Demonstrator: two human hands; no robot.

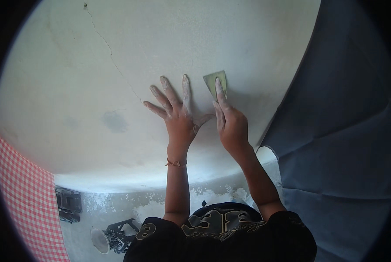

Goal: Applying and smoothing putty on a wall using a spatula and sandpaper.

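My left hand [180, 120] lies flat against the pale wall [151, 39], fingers spread and dusted with white powder. To its right, my right hand [234, 124] grips a putty knife [210, 81] with a greenish, flared blade. The index finger is stretched along the blade, whose wide edge points up and rests at the wall surface; the handle is hidden in my hand. A thin crack [111, 54] runs down the wall toward my left little finger. Below and left of that hand is a grey smudge [115, 121].
Dark grey cloth [335, 157] hangs along the right side. Red-and-white checked cloth [27, 201] covers the lower left. On the white-splashed floor [149, 212] are a whitish round tub [100, 241], a black frame-like object [127, 228] and a black item [68, 204] beside the checked cloth.
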